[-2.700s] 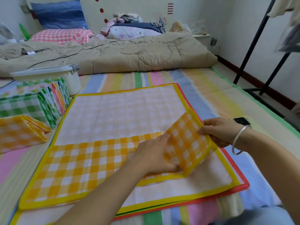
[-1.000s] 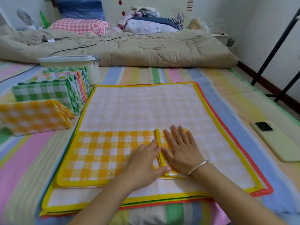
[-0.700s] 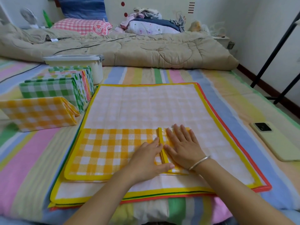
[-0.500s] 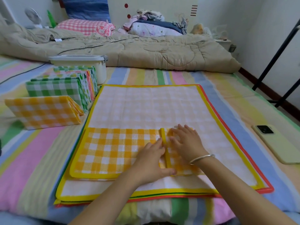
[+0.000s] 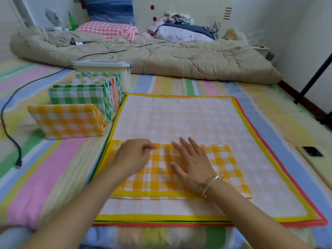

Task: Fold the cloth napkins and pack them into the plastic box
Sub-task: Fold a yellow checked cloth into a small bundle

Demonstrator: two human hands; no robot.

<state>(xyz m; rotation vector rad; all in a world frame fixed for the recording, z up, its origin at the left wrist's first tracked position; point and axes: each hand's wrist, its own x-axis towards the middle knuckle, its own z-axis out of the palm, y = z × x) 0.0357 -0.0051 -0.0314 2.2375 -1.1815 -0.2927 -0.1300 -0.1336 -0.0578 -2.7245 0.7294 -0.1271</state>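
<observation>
Compared with half a second back: the yellow hem that was standing up between the two hands is no longer showing. The left hand [image 5: 133, 157] is now sitting further left, over the left part of the strip. Motion blur is smearing it. Its fingers are curling loosely at the strip's far edge, and I cannot tell whether they are pinching cloth. The right hand [image 5: 193, 164] is lying flat on the strip, fingers straight and spread, gripping nothing.

The yellow checked napkin [image 5: 224, 164] is lying as a long folded strip across the near part of the stack of flat napkins [image 5: 179, 119]. A yellow hem is running along its near edge, and its right end is showing no hem. The stack is showing yellow, green and red edges along its near side.

On the bed [image 5: 53, 168], left of the stack, a folded yellow napkin [image 5: 66, 121] and a row of folded green napkins [image 5: 77, 96] are standing on edge. The row is standing directly in front of the plastic box [image 5: 124, 76], hiding part of it; the box is carrying its lid [image 5: 102, 62]. A black cable [image 5: 10, 137] is trailing at far left and a phone [image 5: 312, 153] is lying at right. A beige quilt [image 5: 179, 58] is bunching across the far end.
</observation>
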